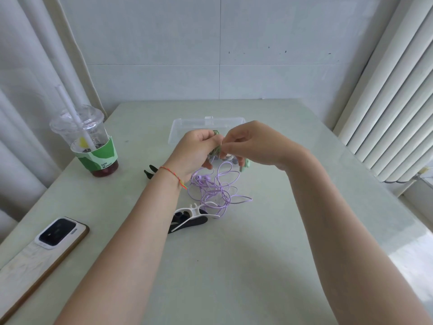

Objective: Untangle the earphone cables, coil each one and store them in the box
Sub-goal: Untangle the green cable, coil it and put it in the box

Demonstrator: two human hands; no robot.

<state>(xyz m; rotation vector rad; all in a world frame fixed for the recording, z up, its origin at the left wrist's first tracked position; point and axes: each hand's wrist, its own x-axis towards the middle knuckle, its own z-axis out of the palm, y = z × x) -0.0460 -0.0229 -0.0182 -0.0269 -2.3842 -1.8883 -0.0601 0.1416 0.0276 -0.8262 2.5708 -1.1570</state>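
near table (234, 277) edge open, purple cable (216, 191) and winders (189, 216) mid-table, box (206, 124) behind, perhaps open

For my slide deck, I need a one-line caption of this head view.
Both hands, left and right, hold the green earphone cable above the tangled purple cable, before the clear box.

Pale green table (257, 266), glossy top, set against back wall (210, 43). Wall white, large tiles, thin seams, few small dark specks at right. White curtain (28, 66) hangs in folds at left. White vertical blinds (393, 102) at right, daylight behind; bright patch on table's right edge. On table left: plastic cup (86, 141) with straw, green sleeve, dark red dregs; phone (58, 233) face down near left edge, on wooden board (28, 273).
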